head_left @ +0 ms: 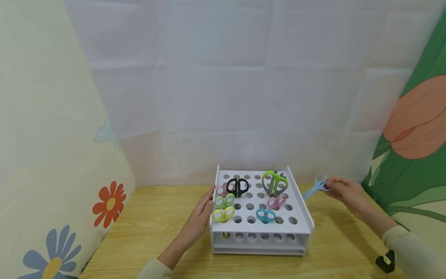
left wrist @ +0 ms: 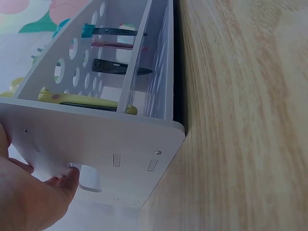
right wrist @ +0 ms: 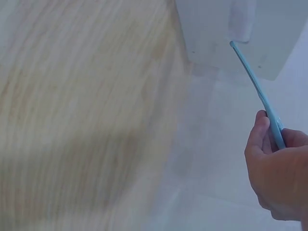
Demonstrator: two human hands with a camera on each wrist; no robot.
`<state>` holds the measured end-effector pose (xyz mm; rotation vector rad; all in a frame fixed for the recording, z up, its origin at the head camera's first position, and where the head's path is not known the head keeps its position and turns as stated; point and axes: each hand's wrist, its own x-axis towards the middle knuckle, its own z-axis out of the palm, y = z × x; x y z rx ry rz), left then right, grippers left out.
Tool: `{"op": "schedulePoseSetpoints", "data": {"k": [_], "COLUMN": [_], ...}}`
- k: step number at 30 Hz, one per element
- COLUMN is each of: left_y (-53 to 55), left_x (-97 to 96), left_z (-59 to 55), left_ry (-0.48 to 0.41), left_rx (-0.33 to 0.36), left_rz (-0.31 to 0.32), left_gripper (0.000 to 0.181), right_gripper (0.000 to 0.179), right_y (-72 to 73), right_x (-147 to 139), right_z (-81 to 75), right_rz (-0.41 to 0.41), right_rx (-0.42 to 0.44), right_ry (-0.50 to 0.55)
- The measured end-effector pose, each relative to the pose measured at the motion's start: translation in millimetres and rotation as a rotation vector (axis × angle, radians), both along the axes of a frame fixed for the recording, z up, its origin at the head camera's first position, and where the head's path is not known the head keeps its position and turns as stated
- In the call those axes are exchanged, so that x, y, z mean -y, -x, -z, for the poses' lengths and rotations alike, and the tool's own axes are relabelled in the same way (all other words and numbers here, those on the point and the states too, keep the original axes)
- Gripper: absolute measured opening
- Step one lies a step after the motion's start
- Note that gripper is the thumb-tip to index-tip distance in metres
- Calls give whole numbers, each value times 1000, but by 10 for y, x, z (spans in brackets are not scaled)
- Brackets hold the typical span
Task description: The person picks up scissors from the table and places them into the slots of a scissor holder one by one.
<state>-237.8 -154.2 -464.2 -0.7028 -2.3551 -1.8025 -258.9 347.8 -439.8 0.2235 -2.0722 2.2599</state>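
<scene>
A white two-tier rack (head_left: 258, 228) with rows of round holes stands on the table. Several scissors sit in it, handles up: black scissors (head_left: 238, 187), large green-and-grey scissors (head_left: 275, 185), pink scissors (head_left: 277, 202), teal scissors (head_left: 266, 216), light green scissors (head_left: 224, 200) and yellow scissors (head_left: 223, 214). Against the rack's left side panel (left wrist: 62, 139), my left hand (head_left: 200, 217) holds on, a fingertip in the panel's cut-out. To the right of the rack, my right hand (head_left: 348, 195) pinches light blue scissors (head_left: 315, 188) by the handle, blades tilted down toward the rack.
The rack stands on a wood-grain table (head_left: 167, 205). A pale sheet (head_left: 216, 97) hangs behind it, with flower-printed cloth (head_left: 418, 116) at the right. By the right sleeve is a small black object (head_left: 386, 261).
</scene>
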Motion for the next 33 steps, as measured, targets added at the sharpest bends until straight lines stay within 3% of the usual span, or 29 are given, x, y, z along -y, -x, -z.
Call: {"op": "schedulePoseSetpoints", "data": {"k": [8, 12, 21, 25, 33], "left_y": [-4, -4, -1, 4, 21], "left_x": [1, 1, 4, 6, -15], "left_z": [6, 2, 2, -4, 5], "left_ry": [-4, 0, 1, 2, -4], "left_rx": [-1, -8, -33, -40, -40], "left_rz": [0, -11, -19, -23, -5], "left_gripper": [52, 51, 51, 52, 51], "right_gripper": [23, 22, 31, 30, 38], "right_y": [-46, -21, 53, 105, 228], "right_x": [29, 27, 175, 311, 507], "right_z": [-336, -476, -799, -863, -844], "right_rz": [34, 41, 37, 29, 27], "right_rx": [-34, -74, -99, -85, -47], "right_ry": [37, 80, 68, 63, -15]}}
